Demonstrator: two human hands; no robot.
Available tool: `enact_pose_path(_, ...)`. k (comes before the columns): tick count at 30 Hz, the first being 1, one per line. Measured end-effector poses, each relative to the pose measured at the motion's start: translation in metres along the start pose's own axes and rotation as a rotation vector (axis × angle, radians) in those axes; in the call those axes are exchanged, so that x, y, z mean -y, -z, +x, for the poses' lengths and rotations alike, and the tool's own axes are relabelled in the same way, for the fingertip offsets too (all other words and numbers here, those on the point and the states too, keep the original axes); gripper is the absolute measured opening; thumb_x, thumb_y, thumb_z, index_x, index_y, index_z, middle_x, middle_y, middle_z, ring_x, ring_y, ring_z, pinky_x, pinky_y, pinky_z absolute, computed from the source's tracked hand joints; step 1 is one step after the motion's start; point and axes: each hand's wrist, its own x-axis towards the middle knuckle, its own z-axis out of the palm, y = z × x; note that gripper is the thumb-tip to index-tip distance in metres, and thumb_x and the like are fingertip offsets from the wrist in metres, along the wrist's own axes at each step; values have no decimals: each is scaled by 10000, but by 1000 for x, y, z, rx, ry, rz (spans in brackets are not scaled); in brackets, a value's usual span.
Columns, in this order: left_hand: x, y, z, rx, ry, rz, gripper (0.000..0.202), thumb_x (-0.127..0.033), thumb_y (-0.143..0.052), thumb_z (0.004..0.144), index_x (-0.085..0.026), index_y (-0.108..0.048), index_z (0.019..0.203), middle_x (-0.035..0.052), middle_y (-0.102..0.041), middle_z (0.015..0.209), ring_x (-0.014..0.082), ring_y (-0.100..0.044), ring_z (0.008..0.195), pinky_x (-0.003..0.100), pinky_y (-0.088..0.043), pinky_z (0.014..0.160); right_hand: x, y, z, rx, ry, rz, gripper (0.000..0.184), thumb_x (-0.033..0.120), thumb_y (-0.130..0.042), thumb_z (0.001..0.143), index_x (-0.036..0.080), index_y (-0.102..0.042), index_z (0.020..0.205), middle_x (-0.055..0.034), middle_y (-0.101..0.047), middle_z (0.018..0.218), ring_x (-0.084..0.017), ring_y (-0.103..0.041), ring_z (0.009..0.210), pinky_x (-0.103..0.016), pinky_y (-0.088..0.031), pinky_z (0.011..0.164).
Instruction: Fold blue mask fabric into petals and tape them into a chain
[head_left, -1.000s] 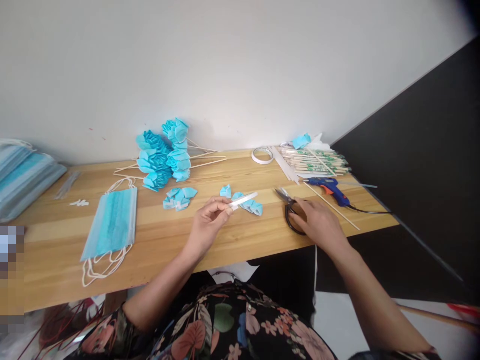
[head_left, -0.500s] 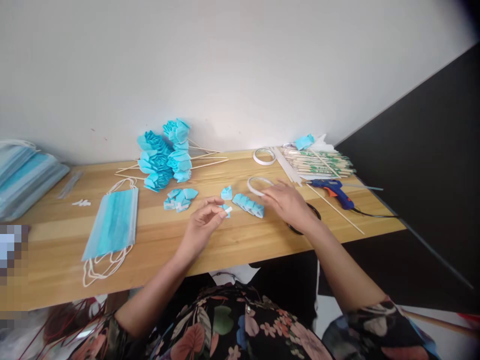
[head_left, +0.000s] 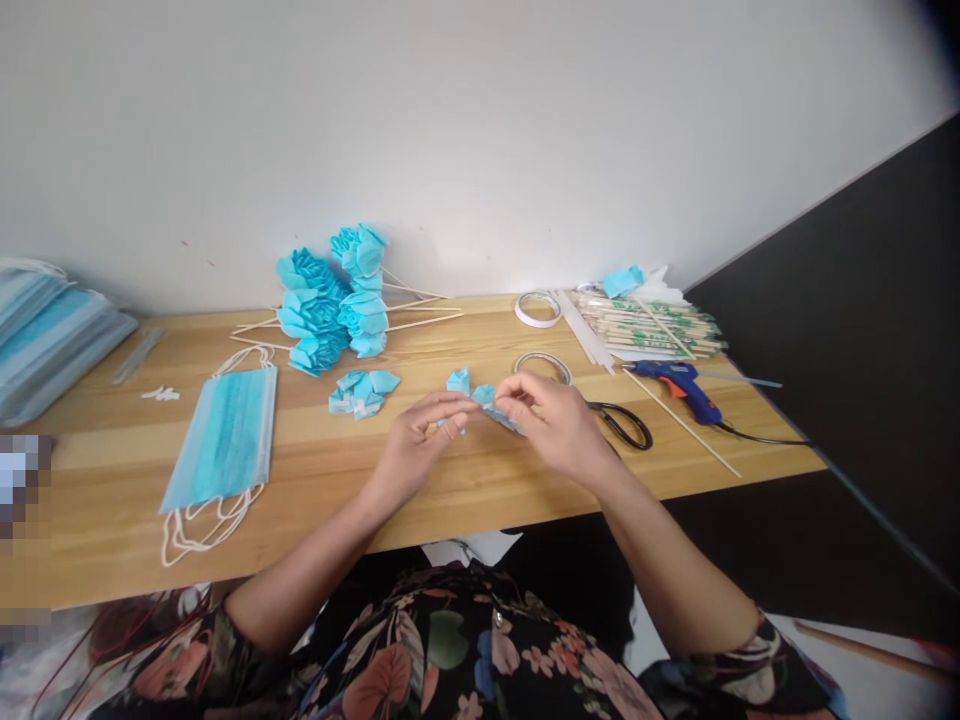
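My left hand (head_left: pixel 420 440) is closed, pinching a small strip of white tape (head_left: pixel 486 406) at its fingertips. From the right, my right hand (head_left: pixel 559 425) meets it with thumb and forefinger pressed together at the same strip. Just behind the fingers lie folded light-blue petals (head_left: pixel 484 393) in a row, partly covered by my right hand. A single blue petal (head_left: pixel 458 380) rests to their left. Beyond my right hand is a tape roll (head_left: pixel 542 357), and black-handled scissors (head_left: pixel 637 432) are partly hidden by that hand.
Blue fabric flowers on sticks (head_left: pixel 311 305) stand by the wall. Loose petals (head_left: pixel 360 385), a face mask (head_left: pixel 225 435) and stacked masks (head_left: pixel 60 340) are left. Another tape roll (head_left: pixel 538 322), bundled sticks (head_left: pixel 652 325) and a blue glue gun (head_left: pixel 686 385) are right.
My right hand has left the tape roll and come in to my left fingertips, pinching at the strip. The roll now lies flat, a little farther right. The scissors' handles show more.
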Motion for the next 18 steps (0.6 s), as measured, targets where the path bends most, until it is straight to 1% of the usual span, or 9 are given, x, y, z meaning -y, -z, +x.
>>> enact_pose_path(2,-3,9,7,20,-15,154,251,-326,-552,943,-209,-763,1011,75,-746,1017,202,-666,970,360,-513,897,-10,14,8,-106,-39,36,88,257,-578,873,206,-623,818,-2,-673,774,-143,-596,707,-272,-445,685)
enact_pose_path(3,-2,13,11,47,-29,239,266,-316,-530,954,-196,-757,1021,72,-747,959,189,-669,895,338,-524,834,-15,19,12,-148,-71,72,90,268,-577,866,207,-620,815,3,-659,742,-139,-584,674,-269,-443,658)
enact_pose_path(4,-1,15,15,96,-59,334,268,-294,-516,959,-186,-754,1020,68,-742,909,177,-663,833,319,-522,780,-20,23,15,-160,-103,107,96,282,-585,858,208,-620,809,8,-648,717,-134,-568,643,-266,-439,632)
enact_pose_path(6,4,14,23,211,-155,575,262,-239,-499,959,-180,-750,1008,65,-725,862,174,-646,784,311,-499,738,-32,25,23,-100,-146,157,113,307,-608,834,204,-627,794,11,-641,702,-125,-541,605,-261,-426,590)
enact_pose_path(8,11,9,31,315,-261,846,271,-200,-478,960,-178,-747,977,72,-703,837,192,-633,785,331,-472,736,-44,20,30,10,-167,172,130,321,-625,814,198,-632,772,5,-653,711,-126,-542,605,-263,-423,582)
enact_pose_path(9,14,6,35,348,-302,968,280,-190,-462,964,-174,-742,958,75,-687,819,201,-623,781,341,-459,732,-50,16,33,53,-172,170,134,323,-628,811,197,-632,765,0,-662,718,-129,-553,614,-266,-430,590)
enact_pose_path(11,21,0,43,384,-351,1144,293,-184,-438,973,-166,-726,922,75,-652,780,209,-600,757,346,-434,714,-61,6,39,92,-183,154,129,324,-629,810,202,-628,772,-8,-684,745,-142,-589,655,-275,-452,623)
enact_pose_path(14,28,-4,51,393,-381,1242,280,-175,-434,974,-168,-707,912,65,-620,764,199,-569,735,333,-409,703,-73,-4,47,110,-198,159,112,312,-640,806,224,-613,870,1,-698,786,-152,-624,701,-275,-472,641)
enact_pose_path(18,36,-4,55,392,-397,1230,289,-172,-422,981,-192,-710,1002,49,-607,766,189,-550,731,327,-396,703,-80,-8,52,162,-176,180,190,262,-618,815,240,-564,996,30,-684,769,-144,-628,691,-264,-473,632)
